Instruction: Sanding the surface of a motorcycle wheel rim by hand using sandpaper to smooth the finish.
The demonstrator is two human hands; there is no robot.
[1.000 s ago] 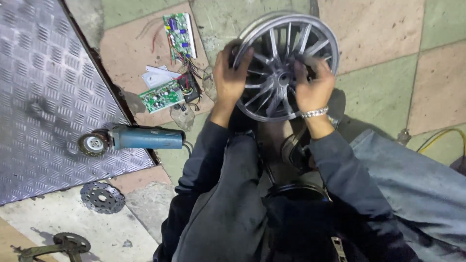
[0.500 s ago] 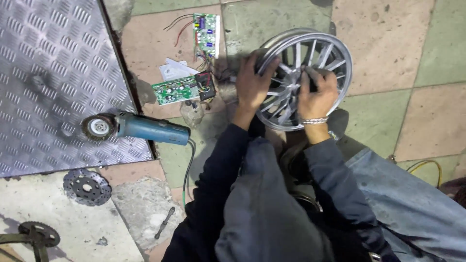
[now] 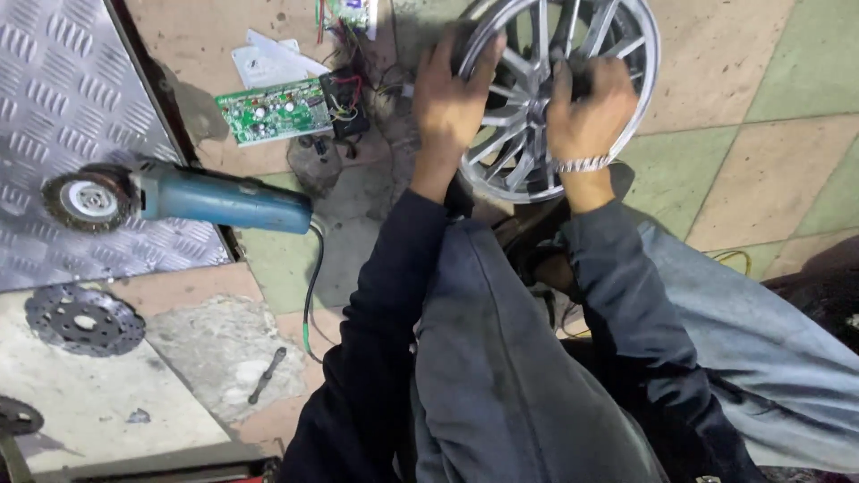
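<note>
A silver spoked wheel rim (image 3: 626, 54) stands on the tiled floor at the top right of the head view. My left hand (image 3: 452, 98) grips its left edge, fingers wrapped over the rim. On the spokes near the hub, my right hand (image 3: 586, 112) is closed around a dark part; a metal bracelet circles that wrist. Both dark sleeves reach up from my knees toward the wheel.
A blue angle grinder (image 3: 215, 199) with a wire brush disc lies at the left, its cord trailing down. A green circuit board (image 3: 273, 111) with wires lies above it. A chequer metal plate (image 3: 63, 125) covers the far left. A brake disc (image 3: 85, 320) rests on concrete.
The view has moved closer and shifted, so the wheel now sits higher and partly cut off. Both hands stay on the wheel in much the same grip.
</note>
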